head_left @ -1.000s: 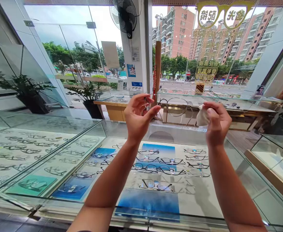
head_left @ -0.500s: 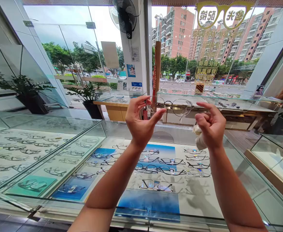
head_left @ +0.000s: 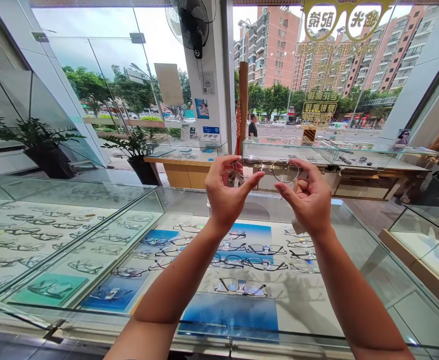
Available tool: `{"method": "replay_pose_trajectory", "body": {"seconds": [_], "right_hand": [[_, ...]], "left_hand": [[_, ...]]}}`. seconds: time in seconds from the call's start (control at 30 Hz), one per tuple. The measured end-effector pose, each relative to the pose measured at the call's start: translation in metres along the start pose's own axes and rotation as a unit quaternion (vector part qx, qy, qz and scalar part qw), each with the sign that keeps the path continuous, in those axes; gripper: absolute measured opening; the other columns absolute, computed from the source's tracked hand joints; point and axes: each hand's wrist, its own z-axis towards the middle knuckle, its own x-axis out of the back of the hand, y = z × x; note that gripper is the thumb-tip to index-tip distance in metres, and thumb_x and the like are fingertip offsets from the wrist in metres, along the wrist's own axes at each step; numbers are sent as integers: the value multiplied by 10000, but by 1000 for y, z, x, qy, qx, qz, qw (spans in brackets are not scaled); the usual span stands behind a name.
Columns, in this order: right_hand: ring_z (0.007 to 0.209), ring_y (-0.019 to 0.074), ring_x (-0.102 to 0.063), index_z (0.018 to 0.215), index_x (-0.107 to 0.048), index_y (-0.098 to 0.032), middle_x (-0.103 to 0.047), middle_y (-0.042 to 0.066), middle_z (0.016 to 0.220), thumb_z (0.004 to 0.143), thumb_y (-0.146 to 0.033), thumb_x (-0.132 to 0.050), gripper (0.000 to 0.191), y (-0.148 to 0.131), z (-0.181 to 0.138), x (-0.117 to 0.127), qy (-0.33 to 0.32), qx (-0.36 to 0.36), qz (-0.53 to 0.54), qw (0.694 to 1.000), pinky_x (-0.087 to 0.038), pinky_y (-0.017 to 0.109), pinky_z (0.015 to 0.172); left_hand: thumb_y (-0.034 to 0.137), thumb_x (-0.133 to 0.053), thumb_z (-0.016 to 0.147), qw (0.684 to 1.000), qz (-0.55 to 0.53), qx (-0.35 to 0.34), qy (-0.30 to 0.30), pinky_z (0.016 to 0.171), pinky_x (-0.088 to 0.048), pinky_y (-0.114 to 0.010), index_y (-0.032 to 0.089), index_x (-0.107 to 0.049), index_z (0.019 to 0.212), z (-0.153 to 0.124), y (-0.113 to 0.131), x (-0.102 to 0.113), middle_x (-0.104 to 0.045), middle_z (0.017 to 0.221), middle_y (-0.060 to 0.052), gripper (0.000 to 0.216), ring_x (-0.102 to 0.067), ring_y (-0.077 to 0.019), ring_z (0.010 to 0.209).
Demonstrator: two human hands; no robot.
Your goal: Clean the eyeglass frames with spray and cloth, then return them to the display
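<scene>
A pair of thin-rimmed round eyeglasses [head_left: 285, 171] is held up in front of me, above the display case. My left hand [head_left: 225, 192] grips the left side of the frame, its index finger curled at the outer rim and the thumb stretched along below the lens. At the other end, my right hand [head_left: 311, 195] has its index finger on the outer edge and its thumb just under the right lens. A pale cloth [head_left: 299, 226] hangs below the right palm, tucked under the curled fingers, which hide most of it.
Below my arms lies a glass display case [head_left: 159, 327] with rows of eyeglasses on white and blue panels. Another glass case [head_left: 431, 245] stands at right. Farther back are a counter [head_left: 182, 175], potted plants [head_left: 140, 150], a wall fan [head_left: 187, 25] and windows onto the street.
My right hand has moved left and come onto the right side of the eyeglasses, carrying the cloth with it. The eyeglasses have tilted and shifted slightly, still in my left hand.
</scene>
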Motion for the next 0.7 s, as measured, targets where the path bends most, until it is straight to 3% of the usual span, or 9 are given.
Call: {"method": "replay_pose_trajectory", "body": {"seconds": [0.1,0.23,0.3,0.47,0.7], "right_hand": [[519,117,-257,1351,-677,-285,-291,-118,573,853,-519,-873,584,0,2,2,15,-7,13,1000,-255,296,513],[525,114,-243,1315,-711,-276,-273,-116,582,835,-522,-888,567,-2,7,11,33,-5,10,999,-224,292,521],[530,114,-236,1300,-723,-278,-267,-115,584,831,-524,-892,556,-3,9,15,31,0,-1,1000,-210,292,528],[532,121,-248,1279,-715,-287,-287,-112,589,840,-522,-889,527,-2,10,17,41,13,-12,999,-233,297,529],[535,125,-261,1287,-730,-312,-273,-102,590,848,-512,-885,507,-6,11,21,49,29,-35,998,-263,299,518]], "left_hand": [[447,-993,722,1000,4,-6,-16,781,-606,-331,255,-716,1126,3,-1,3,-704,951,-6,526,-687,-158,838],[470,-937,800,992,6,-8,-128,875,-636,-376,266,-739,1214,13,0,13,-758,1019,-32,502,-735,-188,913],[472,-917,828,988,13,-13,-153,910,-634,-396,286,-746,1262,18,1,17,-774,1046,-37,503,-746,-196,929],[469,-931,811,990,21,-28,-135,877,-621,-376,305,-775,1244,20,0,20,-771,1013,-30,489,-735,-192,914],[503,-949,772,989,43,-32,-138,897,-612,-376,312,-798,1202,19,-1,18,-766,1134,-53,494,-721,-215,1031]]}}
